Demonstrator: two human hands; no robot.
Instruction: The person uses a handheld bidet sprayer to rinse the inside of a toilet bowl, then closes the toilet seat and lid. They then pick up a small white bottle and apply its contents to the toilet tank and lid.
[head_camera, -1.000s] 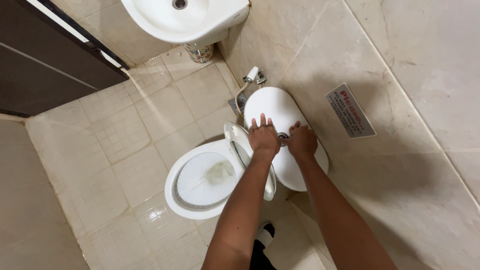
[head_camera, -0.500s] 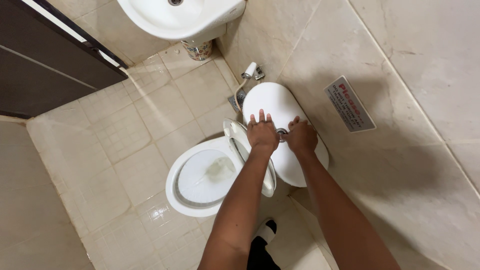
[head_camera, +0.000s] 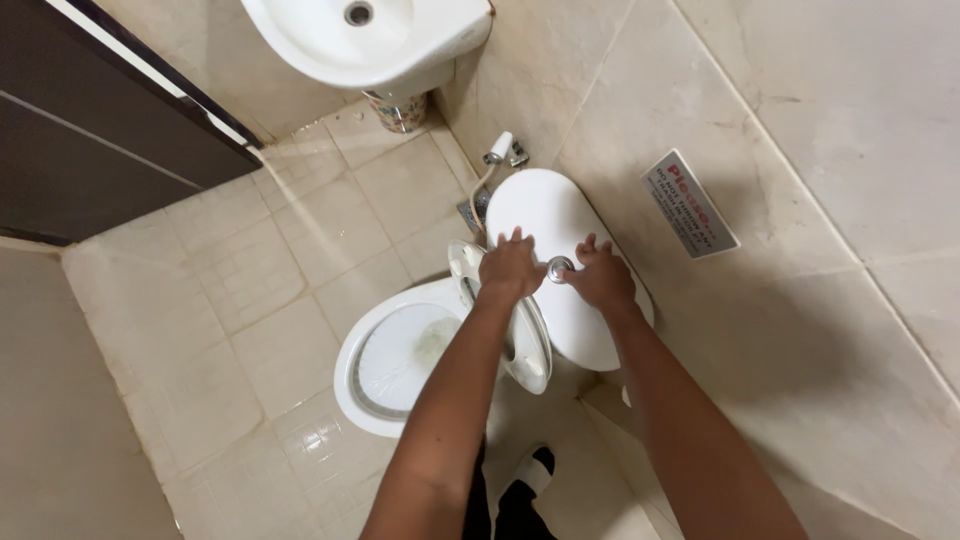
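Left hand (head_camera: 510, 268): lies flat on the lid of the toilet tank (head_camera: 555, 235), fingers spread and pointing away from the person, grasping nothing; its heel sits over the raised toilet seat (head_camera: 528, 345).
Right hand (head_camera: 598, 277): rests palm down on the same tank lid, fingers loosely spread, holding nothing; its thumb side is just beside the flush button.
Flush button (head_camera: 558, 268): small round chrome knob in the tank lid, between the two hands, close to both; whether either hand touches it cannot be told.
Toilet tank: white, oval lid, directly under both hands and set against the beige wall beyond them.
Toilet seat: white, tipped up against the tank, below the left wrist.
Toilet bowl (head_camera: 400, 355): white, open, water visible inside, to the left of the left forearm and nearer the person than the hands.
Spray hose (head_camera: 492, 165): white nozzle clipped to the wall, beyond the left hand, past the far end of the tank.
Sign (head_camera: 690, 204): small tilted plate on the wall, beyond and to the right of the right hand.
Sink (head_camera: 370, 38): white basin, well beyond the left hand, with a patterned cup (head_camera: 398, 110) below it.
Floor (head_camera: 250, 300): beige tiles, left of both hands.
Feet (head_camera: 530, 480): dark and white footwear, below the forearms.
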